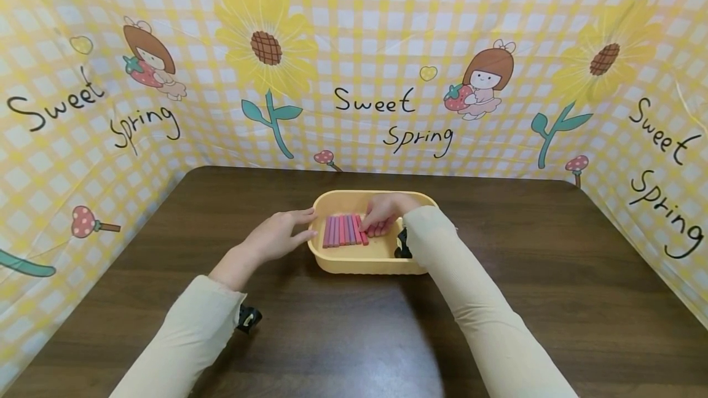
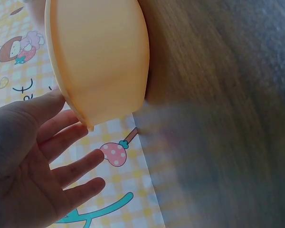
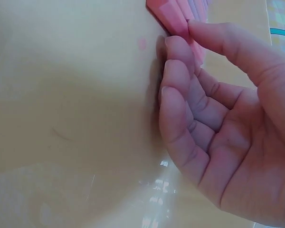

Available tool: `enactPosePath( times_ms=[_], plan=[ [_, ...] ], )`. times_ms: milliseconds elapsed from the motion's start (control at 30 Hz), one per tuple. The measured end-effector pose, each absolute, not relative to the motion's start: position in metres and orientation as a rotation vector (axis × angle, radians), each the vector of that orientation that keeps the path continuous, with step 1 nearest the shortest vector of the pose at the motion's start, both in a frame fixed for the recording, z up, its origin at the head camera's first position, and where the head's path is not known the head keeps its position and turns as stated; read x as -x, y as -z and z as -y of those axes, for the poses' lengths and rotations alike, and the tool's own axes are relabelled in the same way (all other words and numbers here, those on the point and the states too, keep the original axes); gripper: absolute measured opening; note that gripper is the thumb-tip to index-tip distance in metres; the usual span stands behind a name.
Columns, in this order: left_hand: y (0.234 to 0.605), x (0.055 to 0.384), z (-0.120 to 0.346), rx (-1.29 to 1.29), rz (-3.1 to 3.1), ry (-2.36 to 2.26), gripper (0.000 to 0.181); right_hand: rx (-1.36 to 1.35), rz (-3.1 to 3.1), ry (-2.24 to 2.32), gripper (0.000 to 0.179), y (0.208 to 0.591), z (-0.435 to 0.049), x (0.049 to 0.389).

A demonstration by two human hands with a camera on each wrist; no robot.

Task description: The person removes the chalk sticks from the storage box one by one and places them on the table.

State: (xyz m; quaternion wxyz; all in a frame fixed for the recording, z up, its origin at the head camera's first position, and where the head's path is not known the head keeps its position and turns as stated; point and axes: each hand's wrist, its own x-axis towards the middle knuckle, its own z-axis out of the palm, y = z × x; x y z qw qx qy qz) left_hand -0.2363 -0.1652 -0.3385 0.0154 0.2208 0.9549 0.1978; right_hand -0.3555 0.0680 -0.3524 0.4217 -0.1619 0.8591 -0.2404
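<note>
A row of pink and purple chalk-like sticks [image 1: 342, 230] lies side by side in a yellow plastic basin [image 1: 354, 266]. My right hand [image 1: 384, 214] reaches into the basin and pinches a pink stick [image 3: 167, 13] at the row's right end between thumb and index finger. Its other fingers curl beside the stick, close to the basin floor. At the basin's left end, my left hand [image 1: 275, 235] touches the rim with thumb and fingertips. In the left wrist view its fingers [image 2: 78, 168] are spread and fairly straight against the outer end of the basin wall [image 2: 99, 57].
The basin stands on a dark wooden table [image 1: 343, 336] near its back edge. Behind and at both sides hangs a yellow checked cloth [image 1: 354, 48] with printed flowers. A small pink smudge [image 3: 142, 44] marks the basin floor.
</note>
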Motion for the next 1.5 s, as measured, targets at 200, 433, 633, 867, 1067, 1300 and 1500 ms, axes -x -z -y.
enactPosePath(
  times_ms=[200, 433, 633, 867, 1067, 1300, 1500],
  plan=[
    [0.339, 0.236, 0.165, -0.689, -2.967, -0.612, 0.046, 0.41, -2.092, 0.659, 0.024, 0.353, -0.071, 0.356],
    [0.338, 0.236, 0.165, -0.694, -2.968, -0.614, 0.047, 0.464, -2.095, 0.721, 0.021, 0.347, -0.079, 0.355],
    [0.338, 0.235, 0.165, -0.69, -2.974, -0.616, 0.047, 0.494, -2.085, 0.794, 0.018, 0.344, -0.084, 0.359],
    [0.338, 0.235, 0.165, -0.687, -2.971, -0.621, 0.047, 0.558, -2.095, 0.829, 0.015, 0.332, -0.089, 0.358],
    [0.338, 0.236, 0.166, -0.689, -2.973, -0.625, 0.047, 0.601, -2.096, 0.856, 0.016, 0.322, -0.095, 0.356],
    [0.338, 0.235, 0.165, -0.685, -2.969, -0.626, 0.047, 0.636, -2.09, 0.88, 0.017, 0.311, -0.102, 0.351],
    [0.338, 0.235, 0.165, -0.683, -2.969, -0.623, 0.047, 0.649, -2.107, 0.907, 0.016, 0.304, -0.11, 0.347]
  ],
)
